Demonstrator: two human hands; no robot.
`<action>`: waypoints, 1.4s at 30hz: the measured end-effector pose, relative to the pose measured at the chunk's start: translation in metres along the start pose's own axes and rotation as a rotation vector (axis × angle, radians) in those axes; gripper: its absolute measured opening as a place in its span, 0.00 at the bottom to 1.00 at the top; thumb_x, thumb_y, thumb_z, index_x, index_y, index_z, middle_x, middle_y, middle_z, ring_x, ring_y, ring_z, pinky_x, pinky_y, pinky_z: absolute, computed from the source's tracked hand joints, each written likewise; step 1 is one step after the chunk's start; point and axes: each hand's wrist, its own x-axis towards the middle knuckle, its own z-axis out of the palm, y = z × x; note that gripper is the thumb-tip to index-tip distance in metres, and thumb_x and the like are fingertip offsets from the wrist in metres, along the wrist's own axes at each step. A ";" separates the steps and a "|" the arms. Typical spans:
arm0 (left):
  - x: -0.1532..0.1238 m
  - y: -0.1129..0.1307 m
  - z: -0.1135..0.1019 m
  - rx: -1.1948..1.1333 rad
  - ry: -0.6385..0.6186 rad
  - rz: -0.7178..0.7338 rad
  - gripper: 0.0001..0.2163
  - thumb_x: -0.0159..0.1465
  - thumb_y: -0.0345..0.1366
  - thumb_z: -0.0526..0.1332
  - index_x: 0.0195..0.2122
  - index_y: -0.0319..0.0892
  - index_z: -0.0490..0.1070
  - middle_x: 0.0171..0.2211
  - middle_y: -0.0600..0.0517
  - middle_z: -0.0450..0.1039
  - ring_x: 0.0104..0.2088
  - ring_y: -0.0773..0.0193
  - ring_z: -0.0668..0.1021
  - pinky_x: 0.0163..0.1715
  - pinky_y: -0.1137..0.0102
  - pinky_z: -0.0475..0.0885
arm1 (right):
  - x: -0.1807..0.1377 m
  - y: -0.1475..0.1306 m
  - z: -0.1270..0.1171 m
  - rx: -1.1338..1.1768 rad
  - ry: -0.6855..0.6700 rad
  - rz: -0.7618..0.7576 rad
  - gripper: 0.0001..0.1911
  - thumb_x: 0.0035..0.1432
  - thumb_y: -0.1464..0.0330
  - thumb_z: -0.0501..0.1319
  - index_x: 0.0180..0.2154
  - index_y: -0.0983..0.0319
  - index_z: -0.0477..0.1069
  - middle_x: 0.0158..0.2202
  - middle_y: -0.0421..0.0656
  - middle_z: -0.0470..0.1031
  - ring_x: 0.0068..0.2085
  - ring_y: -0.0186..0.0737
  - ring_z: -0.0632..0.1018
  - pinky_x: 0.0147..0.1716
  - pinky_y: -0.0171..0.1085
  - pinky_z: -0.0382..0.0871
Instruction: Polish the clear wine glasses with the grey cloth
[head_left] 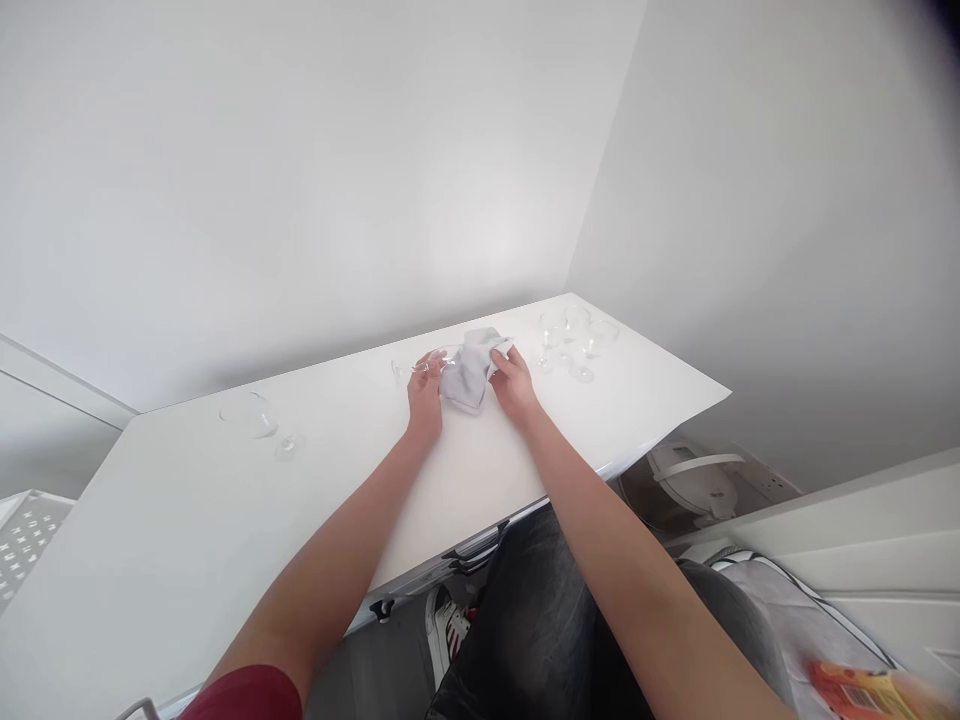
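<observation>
Tilted on its side over the table, a clear stemmed glass (397, 371) is gripped by my left hand (425, 398), its foot pointing left. My right hand (515, 384) has its fingers closed on a light grey cloth (466, 378), which is bunched against the glass's bowl. Cloth and fingers hide most of the bowl. Close by on the right stand clear stemmed glasses (588, 350), at least three of them, partly overlapping. Another stemmed glass (259, 414) is off to the left; its outline is faint against the white surface.
Everything rests on a white table (337, 400) against the wall. Below its right edge is a round white fan-like appliance (697, 485). A perforated white rack (30, 540) stands at far left. An orange-red package (855, 690) lies at lower right.
</observation>
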 end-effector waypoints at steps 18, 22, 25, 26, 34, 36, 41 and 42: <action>-0.009 0.011 0.007 -0.024 -0.155 -0.018 0.22 0.65 0.55 0.68 0.54 0.47 0.78 0.59 0.45 0.76 0.59 0.51 0.77 0.59 0.57 0.73 | -0.018 -0.008 0.016 -0.142 -0.406 0.103 0.63 0.47 0.67 0.77 0.75 0.44 0.44 0.55 0.41 0.76 0.48 0.43 0.79 0.47 0.40 0.74; -0.008 0.013 0.007 -0.159 -0.190 -0.036 0.21 0.62 0.50 0.72 0.53 0.48 0.79 0.62 0.44 0.74 0.60 0.49 0.77 0.61 0.55 0.71 | -0.016 -0.012 0.018 -0.086 -0.296 0.104 0.49 0.48 0.62 0.77 0.68 0.47 0.60 0.47 0.39 0.76 0.45 0.43 0.77 0.46 0.40 0.72; -0.007 0.013 0.006 -0.166 -0.208 -0.048 0.21 0.61 0.49 0.73 0.53 0.48 0.78 0.62 0.44 0.75 0.61 0.49 0.77 0.61 0.55 0.71 | -0.013 -0.010 0.017 -0.046 -0.150 0.123 0.24 0.54 0.53 0.74 0.48 0.52 0.70 0.37 0.38 0.72 0.38 0.41 0.74 0.39 0.38 0.69; -0.007 0.014 0.006 -0.156 -0.205 -0.054 0.20 0.62 0.49 0.73 0.53 0.48 0.78 0.62 0.44 0.75 0.61 0.49 0.77 0.61 0.55 0.71 | -0.012 -0.009 0.017 -0.039 -0.112 0.129 0.21 0.56 0.51 0.72 0.41 0.54 0.69 0.35 0.39 0.69 0.37 0.41 0.72 0.38 0.39 0.68; -0.007 0.013 0.006 -0.127 -0.187 -0.063 0.21 0.64 0.52 0.70 0.54 0.50 0.78 0.62 0.46 0.74 0.57 0.51 0.78 0.57 0.57 0.72 | -0.011 -0.003 0.019 -0.021 -0.181 0.120 0.18 0.58 0.59 0.69 0.31 0.56 0.59 0.29 0.37 0.60 0.31 0.38 0.64 0.32 0.36 0.60; -0.006 0.012 0.004 -0.118 -0.156 -0.089 0.21 0.65 0.53 0.68 0.55 0.51 0.78 0.56 0.47 0.77 0.55 0.53 0.79 0.56 0.58 0.73 | -0.013 -0.004 0.021 -0.043 -0.196 0.131 0.17 0.55 0.60 0.70 0.34 0.55 0.62 0.30 0.37 0.63 0.32 0.38 0.66 0.32 0.36 0.60; -0.001 0.008 0.000 -0.184 -0.120 -0.095 0.23 0.61 0.49 0.73 0.55 0.51 0.76 0.50 0.48 0.77 0.52 0.55 0.79 0.58 0.58 0.71 | -0.015 -0.011 0.021 0.003 -0.181 0.162 0.31 0.54 0.62 0.69 0.60 0.50 0.68 0.35 0.37 0.72 0.37 0.41 0.73 0.38 0.37 0.66; -0.001 0.008 0.000 -0.200 -0.122 -0.087 0.22 0.60 0.48 0.74 0.54 0.50 0.76 0.51 0.48 0.77 0.53 0.55 0.79 0.59 0.58 0.71 | -0.014 -0.012 0.020 0.018 -0.174 0.160 0.34 0.55 0.63 0.68 0.63 0.49 0.67 0.34 0.37 0.72 0.38 0.42 0.73 0.39 0.37 0.67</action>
